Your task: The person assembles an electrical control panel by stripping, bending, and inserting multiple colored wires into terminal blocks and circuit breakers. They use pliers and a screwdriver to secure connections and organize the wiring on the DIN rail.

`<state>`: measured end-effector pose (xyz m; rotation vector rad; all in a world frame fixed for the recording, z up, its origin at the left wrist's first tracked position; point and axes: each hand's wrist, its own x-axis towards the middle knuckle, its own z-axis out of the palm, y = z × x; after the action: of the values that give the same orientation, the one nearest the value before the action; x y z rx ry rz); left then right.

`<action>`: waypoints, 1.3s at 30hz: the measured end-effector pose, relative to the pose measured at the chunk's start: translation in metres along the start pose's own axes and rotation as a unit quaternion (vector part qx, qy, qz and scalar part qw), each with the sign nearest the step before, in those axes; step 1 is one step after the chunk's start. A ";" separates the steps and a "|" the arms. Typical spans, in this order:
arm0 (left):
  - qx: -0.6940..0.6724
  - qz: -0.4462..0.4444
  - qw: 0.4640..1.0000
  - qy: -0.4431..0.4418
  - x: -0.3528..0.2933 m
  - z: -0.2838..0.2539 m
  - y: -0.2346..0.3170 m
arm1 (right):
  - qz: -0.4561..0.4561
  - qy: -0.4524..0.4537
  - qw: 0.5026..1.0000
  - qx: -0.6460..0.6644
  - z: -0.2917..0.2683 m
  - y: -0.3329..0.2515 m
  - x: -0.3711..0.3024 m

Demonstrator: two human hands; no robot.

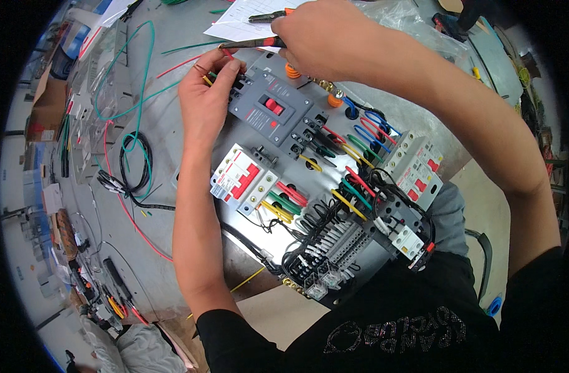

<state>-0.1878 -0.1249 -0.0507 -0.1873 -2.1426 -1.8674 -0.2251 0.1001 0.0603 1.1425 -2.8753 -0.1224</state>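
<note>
At the far end of a grey moulded-case circuit breaker with a red toggle, my left hand is closed, its fingertips pinching a red wire. Yellow and green wire ends show beside those fingers. My right hand grips long-nose pliers with red-and-black handles. Their tips reach the red wire just above my left fingertips; whether they clamp it, I cannot tell. Another dark-jawed tool shows beside my right knuckles, and whether it is held is unclear. The breaker sits on a metal mounting plate.
The plate also carries a small breaker with red toggles, another breaker, a contactor and terminal blocks with bundled black wires. Green wire and a black cable coil lie left. Paper lies behind.
</note>
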 end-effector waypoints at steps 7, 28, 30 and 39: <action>0.026 -0.003 1.000 0.010 -0.002 -0.002 0.000 | 0.068 -0.065 0.986 0.134 0.000 -0.023 -0.008; -0.010 0.003 0.999 -0.044 0.001 -0.015 0.012 | 0.056 -0.011 0.996 0.068 0.005 0.016 -0.013; -0.015 0.004 0.997 -0.070 0.000 -0.027 0.012 | 0.040 0.016 0.994 0.105 0.004 0.021 -0.023; -0.021 -0.022 0.997 -0.075 -0.007 -0.043 0.012 | 0.032 0.037 0.994 0.098 0.000 -0.004 -0.033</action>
<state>-0.1721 -0.1652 -0.0368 -0.3012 -2.2232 -1.9825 -0.1982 0.1194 0.0591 1.0542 -2.9053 0.2059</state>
